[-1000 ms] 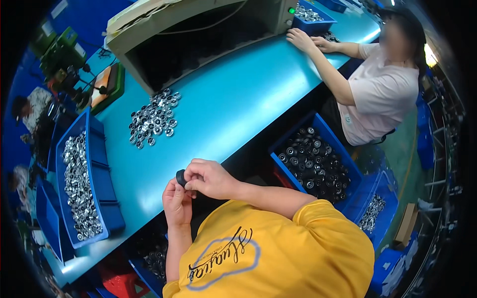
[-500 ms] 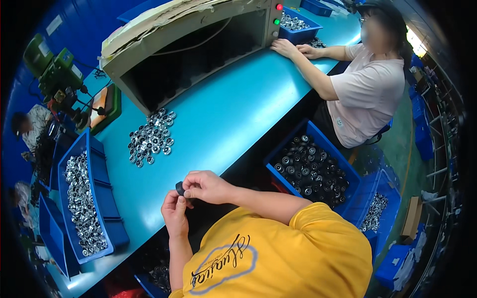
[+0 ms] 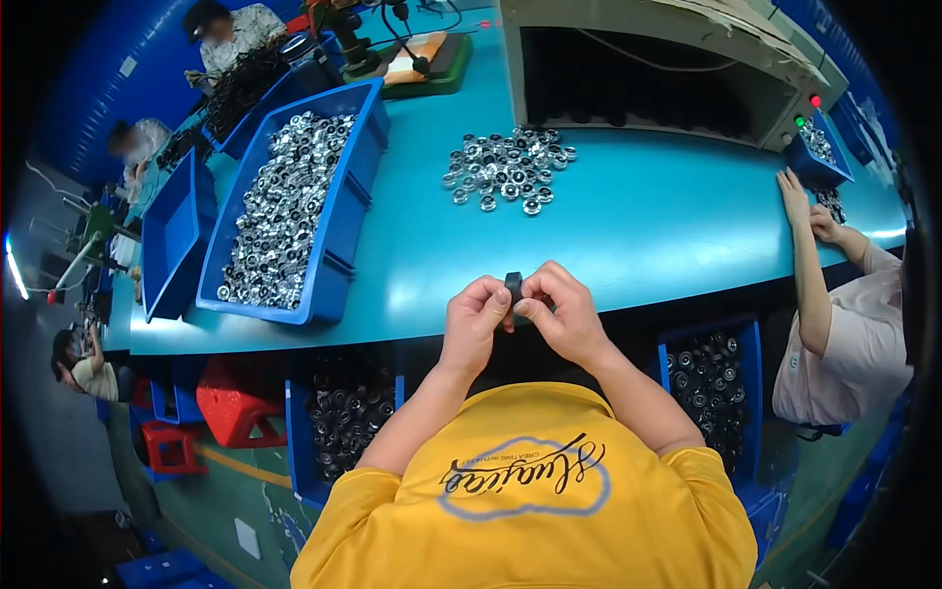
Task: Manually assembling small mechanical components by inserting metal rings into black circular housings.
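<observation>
Black part (image 3: 513, 286) is up between both hands, in front of the chest by the bench (image 3: 417, 240) near edge. Left grip (image 3: 477, 314) has it pinched thumb-to-fingers from the left; right grip (image 3: 563, 310) likewise from the right, so neither is free. It shows nearly edge-on, can't tell ring from solid wheel. My read: light, fairly stiff, dull rim like rubber or plastic, so little slip and not fragile. Best hold: thumb and fingertips on the outer rim, centre left clear. Metal parts (image 3: 505, 169) lie loose on the bench beyond, shiny, probably harder and slicker; take those by the edge. Blue bin (image 3: 345, 211) on the left is full of similar-looking ones.
</observation>
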Action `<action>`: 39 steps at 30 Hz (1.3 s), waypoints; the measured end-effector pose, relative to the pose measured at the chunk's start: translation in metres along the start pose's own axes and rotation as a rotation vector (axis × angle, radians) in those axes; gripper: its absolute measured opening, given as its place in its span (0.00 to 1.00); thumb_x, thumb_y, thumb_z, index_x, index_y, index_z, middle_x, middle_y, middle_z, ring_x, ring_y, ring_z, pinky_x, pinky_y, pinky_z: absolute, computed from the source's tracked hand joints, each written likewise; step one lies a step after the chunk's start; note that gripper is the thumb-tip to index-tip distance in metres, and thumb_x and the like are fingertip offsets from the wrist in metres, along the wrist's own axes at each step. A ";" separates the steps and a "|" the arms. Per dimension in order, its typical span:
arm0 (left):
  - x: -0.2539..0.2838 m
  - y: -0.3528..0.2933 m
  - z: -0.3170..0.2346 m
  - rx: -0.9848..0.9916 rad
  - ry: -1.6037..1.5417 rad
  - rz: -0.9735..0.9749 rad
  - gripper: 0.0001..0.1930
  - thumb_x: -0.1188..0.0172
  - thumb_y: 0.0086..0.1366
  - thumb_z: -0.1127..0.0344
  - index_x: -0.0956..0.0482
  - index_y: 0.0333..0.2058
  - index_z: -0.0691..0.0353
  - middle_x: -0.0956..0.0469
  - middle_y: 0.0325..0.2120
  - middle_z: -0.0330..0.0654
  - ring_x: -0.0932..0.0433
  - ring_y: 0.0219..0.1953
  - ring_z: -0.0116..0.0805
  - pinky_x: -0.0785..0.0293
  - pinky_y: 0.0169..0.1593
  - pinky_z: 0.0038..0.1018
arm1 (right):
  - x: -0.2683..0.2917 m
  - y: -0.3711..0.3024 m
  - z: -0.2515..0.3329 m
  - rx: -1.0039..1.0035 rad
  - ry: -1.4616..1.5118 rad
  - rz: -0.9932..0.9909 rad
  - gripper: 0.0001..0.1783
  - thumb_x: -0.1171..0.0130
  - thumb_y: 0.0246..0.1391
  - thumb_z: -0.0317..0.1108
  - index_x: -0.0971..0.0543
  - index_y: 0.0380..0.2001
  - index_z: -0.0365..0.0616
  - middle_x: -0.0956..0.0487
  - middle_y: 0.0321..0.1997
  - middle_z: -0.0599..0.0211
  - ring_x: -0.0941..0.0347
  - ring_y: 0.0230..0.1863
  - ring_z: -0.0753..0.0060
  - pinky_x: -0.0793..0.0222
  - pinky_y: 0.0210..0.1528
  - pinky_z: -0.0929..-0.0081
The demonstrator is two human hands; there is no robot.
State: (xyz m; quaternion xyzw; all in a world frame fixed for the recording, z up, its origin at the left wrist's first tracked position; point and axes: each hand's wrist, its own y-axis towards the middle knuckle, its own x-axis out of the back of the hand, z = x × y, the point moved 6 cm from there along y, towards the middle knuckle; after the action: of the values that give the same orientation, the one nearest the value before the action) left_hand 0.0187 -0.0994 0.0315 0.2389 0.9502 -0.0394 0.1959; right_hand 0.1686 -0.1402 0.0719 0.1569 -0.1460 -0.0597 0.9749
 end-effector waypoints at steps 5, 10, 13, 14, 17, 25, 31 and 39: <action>-0.010 0.005 -0.038 -0.315 0.657 0.058 0.07 0.35 0.70 0.67 0.20 0.39 0.65 0.25 0.32 0.37 0.26 0.32 0.28 0.28 0.38 0.25 | -0.017 0.006 -0.033 -0.367 0.534 0.116 0.11 0.34 0.63 0.37 0.22 0.33 0.42 0.28 0.31 0.78 0.32 0.30 0.86 0.33 0.34 0.78; 0.003 0.022 -0.021 -0.333 0.744 0.043 0.05 0.36 0.69 0.71 0.21 0.40 0.64 0.27 0.31 0.39 0.25 0.34 0.31 0.27 0.40 0.26 | -0.004 0.024 -0.020 -0.107 0.032 0.023 0.11 0.32 0.61 0.38 0.20 0.34 0.42 0.26 0.32 0.75 0.31 0.30 0.82 0.33 0.35 0.78; 0.006 0.026 -0.008 -0.251 0.452 0.035 0.07 0.37 0.72 0.66 0.21 0.41 0.63 0.26 0.32 0.36 0.26 0.35 0.26 0.26 0.39 0.24 | -0.007 0.030 -0.033 -0.124 0.164 0.049 0.11 0.31 0.60 0.37 0.19 0.35 0.41 0.26 0.32 0.72 0.29 0.32 0.79 0.33 0.35 0.77; 0.006 0.027 -0.004 -0.223 0.345 0.028 0.08 0.38 0.73 0.64 0.20 0.42 0.62 0.25 0.33 0.35 0.25 0.35 0.25 0.25 0.39 0.23 | -0.008 0.032 -0.033 -0.134 0.220 0.059 0.11 0.31 0.59 0.37 0.19 0.35 0.41 0.26 0.32 0.72 0.29 0.32 0.79 0.32 0.35 0.76; 0.009 0.030 0.003 -0.126 0.143 0.042 0.10 0.39 0.74 0.61 0.20 0.42 0.63 0.22 0.36 0.35 0.24 0.35 0.25 0.24 0.40 0.24 | -0.003 0.033 -0.025 -0.086 0.223 0.054 0.11 0.31 0.59 0.36 0.19 0.34 0.41 0.26 0.32 0.71 0.28 0.33 0.78 0.32 0.34 0.74; 0.017 0.040 0.009 -0.143 0.214 0.006 0.13 0.42 0.76 0.60 0.20 0.40 0.65 0.28 0.39 0.37 0.24 0.35 0.26 0.23 0.41 0.25 | 0.001 0.040 -0.019 -0.024 -0.030 0.093 0.08 0.33 0.60 0.33 0.20 0.35 0.40 0.28 0.32 0.69 0.30 0.31 0.75 0.32 0.37 0.76; 0.035 0.047 0.020 -0.049 -0.132 0.005 0.16 0.45 0.77 0.55 0.22 0.47 0.65 0.23 0.42 0.40 0.21 0.43 0.34 0.21 0.47 0.34 | 0.039 0.087 -0.048 0.110 -0.379 -0.086 0.10 0.31 0.53 0.32 0.18 0.39 0.45 0.23 0.37 0.61 0.22 0.38 0.55 0.25 0.41 0.61; 0.038 0.046 0.022 0.011 -0.271 0.039 0.15 0.47 0.78 0.58 0.22 0.48 0.65 0.19 0.46 0.44 0.20 0.48 0.38 0.22 0.53 0.36 | 0.020 0.098 -0.054 0.248 -0.656 -0.064 0.15 0.31 0.52 0.29 0.17 0.44 0.49 0.24 0.42 0.65 0.22 0.39 0.59 0.25 0.38 0.65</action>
State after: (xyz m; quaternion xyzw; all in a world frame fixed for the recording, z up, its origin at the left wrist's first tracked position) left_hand 0.0179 -0.0460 -0.0028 0.2511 0.9099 -0.0727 0.3221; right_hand 0.2104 -0.0352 0.0601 0.2511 -0.4527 -0.1193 0.8472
